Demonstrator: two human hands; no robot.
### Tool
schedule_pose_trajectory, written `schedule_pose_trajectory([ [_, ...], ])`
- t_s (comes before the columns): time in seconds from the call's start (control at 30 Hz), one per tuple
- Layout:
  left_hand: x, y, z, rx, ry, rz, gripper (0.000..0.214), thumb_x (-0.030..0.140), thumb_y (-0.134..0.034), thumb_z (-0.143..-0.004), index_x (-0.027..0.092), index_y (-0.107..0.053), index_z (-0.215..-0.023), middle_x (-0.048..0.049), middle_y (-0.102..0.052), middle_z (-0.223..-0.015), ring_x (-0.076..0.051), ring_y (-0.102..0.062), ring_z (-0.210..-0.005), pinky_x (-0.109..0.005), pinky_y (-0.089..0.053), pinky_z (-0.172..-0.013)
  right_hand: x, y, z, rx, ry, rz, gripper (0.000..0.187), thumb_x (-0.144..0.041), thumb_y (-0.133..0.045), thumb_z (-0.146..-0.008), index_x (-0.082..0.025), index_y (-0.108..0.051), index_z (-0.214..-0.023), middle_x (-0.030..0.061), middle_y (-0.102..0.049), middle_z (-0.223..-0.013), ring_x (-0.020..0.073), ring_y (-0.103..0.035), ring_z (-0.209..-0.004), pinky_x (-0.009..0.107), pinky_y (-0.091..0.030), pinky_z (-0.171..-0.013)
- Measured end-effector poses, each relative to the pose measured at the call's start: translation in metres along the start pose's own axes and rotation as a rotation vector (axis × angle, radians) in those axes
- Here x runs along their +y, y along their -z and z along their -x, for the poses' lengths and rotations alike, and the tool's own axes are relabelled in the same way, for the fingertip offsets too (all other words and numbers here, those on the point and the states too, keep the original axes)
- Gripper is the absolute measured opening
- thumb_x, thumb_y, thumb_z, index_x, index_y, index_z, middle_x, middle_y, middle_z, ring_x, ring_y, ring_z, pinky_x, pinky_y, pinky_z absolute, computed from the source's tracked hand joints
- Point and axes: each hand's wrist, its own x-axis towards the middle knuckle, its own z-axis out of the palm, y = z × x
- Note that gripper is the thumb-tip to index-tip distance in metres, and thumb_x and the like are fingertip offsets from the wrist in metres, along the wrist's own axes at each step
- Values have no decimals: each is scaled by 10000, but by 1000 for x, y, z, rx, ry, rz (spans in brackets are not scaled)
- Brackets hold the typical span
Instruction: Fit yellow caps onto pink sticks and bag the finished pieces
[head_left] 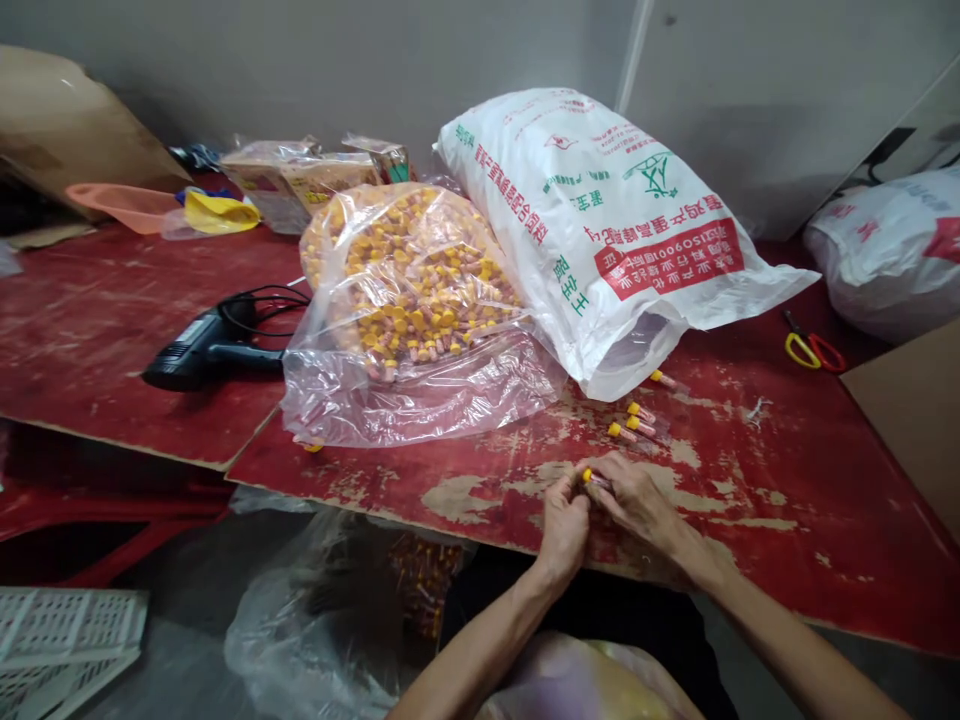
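Left hand [566, 522] and right hand [637, 503] closed round a tube [598, 480], cap leftward | loose tubes [643, 427] just beyond, roughly left-to-right, nearer right hand

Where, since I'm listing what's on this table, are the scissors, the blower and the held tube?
Scissors [811, 346]: head view, on the handles, near where they meet.
Blower [198, 346]: head view, on its black body.
Held tube [595, 480]: head view, on its body, beside the yellow cap.

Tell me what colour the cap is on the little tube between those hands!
The cap is yellow; it shows best in the head view, the only one.
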Motion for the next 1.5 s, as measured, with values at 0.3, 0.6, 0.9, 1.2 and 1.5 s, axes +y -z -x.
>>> schedule_pose_trajectory([
  [0.3, 43, 40, -37, 12, -320, -967, 361, 19, -441, -703, 159, -707, -903, -63, -645, -848, -174, -589, -809, -311, -472, -802, 20, 1, 0, -215, 31, 252, 162, -206, -409, -888, -187, -559, -948, 74, -577, -900, 178, -520, -771, 302, -420, -719],
  [0.6, 91, 77, -165, 288, -584, -1361, 329, -3, -397, -789, 140, -659, -929, -100, -651, -974, -193, -599, -937, -319, -482, -860, 18, -13, -5, -270, 56, 274, 185, -201, -375, -898, -193, -558, -875, 44, -550, -781, 155, -488, -657, 263, -375, -612],
  [0.9, 129, 112, -220, 417, -442, -1713, 384, 9, -312, -822, 35, -589, -1086, -266, -553, -1166, -341, -478, -1134, -480, -384, -914, 12, -28, -25, 30, 292, 436, 328, -100, -380, -907, -152, -548, -1183, 140, -612, -1069, 234, -546, -895, 411, -386, -804],
  [1.2, 157, 116, -248, 237, -424, -1908, 318, 25, -321, -812, 44, -601, -961, -253, -570, -1032, -342, -506, -978, -423, -392, -777, 29, 13, -57, 146, 117, 478, 214, -163, -445, -916, -176, -600, -1063, 86, -641, -959, 213, -499, -874, 383, -338, -799],
  [1.5, 152, 121, -186, 296, -693, -1761, 290, 243, -382, -916, 165, -661, -909, -155, -625, -1058, -293, -524, -1008, -413, -364, -881, 123, 76, -152, -18, -219, 606, 139, -111, -523, -820, -116, -649, -880, 165, -641, -985, 285, -501, -969, 384, -336, -799],
])
